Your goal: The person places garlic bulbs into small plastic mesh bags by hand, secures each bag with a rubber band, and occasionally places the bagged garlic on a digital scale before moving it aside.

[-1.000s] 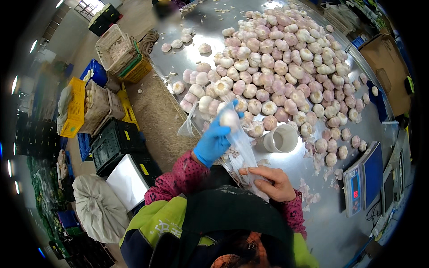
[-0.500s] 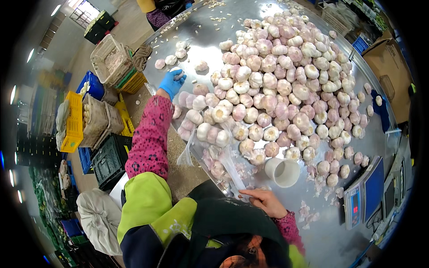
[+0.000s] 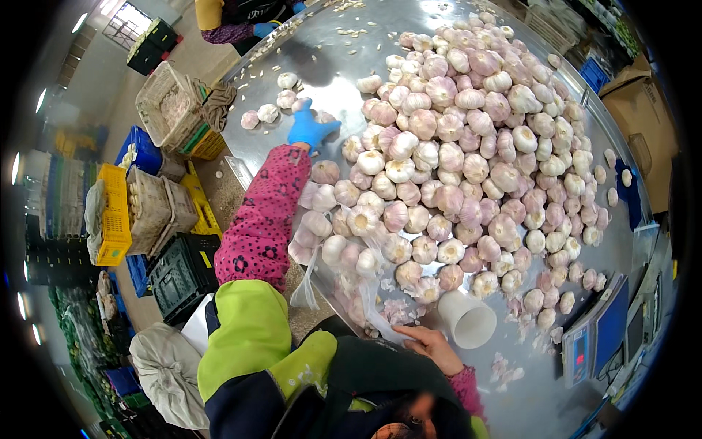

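Observation:
My left hand (image 3: pixel 311 130), in a blue glove, reaches over the far left of the metal table with its fingers spread. A garlic bulb (image 3: pixel 325 117) lies right at its fingertips, partly covered by them. Several more loose bulbs (image 3: pixel 268 113) sit just beyond. Bare, my right hand (image 3: pixel 433 348) is at the near edge, its fingers closed on the gathered end of a thin white net bag (image 3: pixel 374 311); the thumb is hidden. Bulbs in white netting (image 3: pixel 334 249) lie at the table's left edge, beside the large heap of garlic (image 3: pixel 468 154).
A white plastic cup (image 3: pixel 469 320) lies tipped near my right hand, among papery skins (image 3: pixel 503 371). A digital scale (image 3: pixel 596 329) stands at the right. Crates (image 3: pixel 113 216) are stacked on the floor at left. Another person's gloved hand (image 3: pixel 265 29) shows at the far edge.
My left hand has moved right, from the group of loose bulbs to the single bulb, and its fingers have spread. My right hand stays at the net, slightly lower. The cup has shifted slightly.

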`<act>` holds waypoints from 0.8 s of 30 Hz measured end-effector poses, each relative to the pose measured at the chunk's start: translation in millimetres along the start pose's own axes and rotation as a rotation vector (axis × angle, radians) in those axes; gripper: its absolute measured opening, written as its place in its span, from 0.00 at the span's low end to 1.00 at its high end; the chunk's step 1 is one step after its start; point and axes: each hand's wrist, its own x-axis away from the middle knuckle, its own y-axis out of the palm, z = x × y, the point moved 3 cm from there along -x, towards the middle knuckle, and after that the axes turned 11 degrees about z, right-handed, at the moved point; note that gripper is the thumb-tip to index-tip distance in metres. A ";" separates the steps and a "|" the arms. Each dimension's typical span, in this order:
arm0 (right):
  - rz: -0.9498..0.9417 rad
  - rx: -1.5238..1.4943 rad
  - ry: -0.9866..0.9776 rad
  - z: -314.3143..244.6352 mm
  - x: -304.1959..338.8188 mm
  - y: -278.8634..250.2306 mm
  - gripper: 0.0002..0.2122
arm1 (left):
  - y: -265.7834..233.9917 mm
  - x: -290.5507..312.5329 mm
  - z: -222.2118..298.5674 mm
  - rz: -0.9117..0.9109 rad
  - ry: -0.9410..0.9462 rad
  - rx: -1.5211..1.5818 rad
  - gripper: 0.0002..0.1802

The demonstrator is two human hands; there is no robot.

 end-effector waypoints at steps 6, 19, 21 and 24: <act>0.010 0.027 0.068 5.0 -2.6 0.2 0.20 | -7.5 20.5 29.7 -0.030 0.178 0.136 0.31; 0.039 0.013 0.131 1.7 -10.1 1.1 0.19 | -45.5 42.3 92.2 -0.069 0.259 0.876 0.30; 0.045 0.006 0.149 1.5 -10.8 1.5 0.19 | -48.5 48.4 94.6 -0.079 0.218 0.909 0.30; 0.070 -0.016 0.152 1.7 -11.6 2.6 0.19 | -60.8 57.8 94.3 0.033 0.505 0.494 0.31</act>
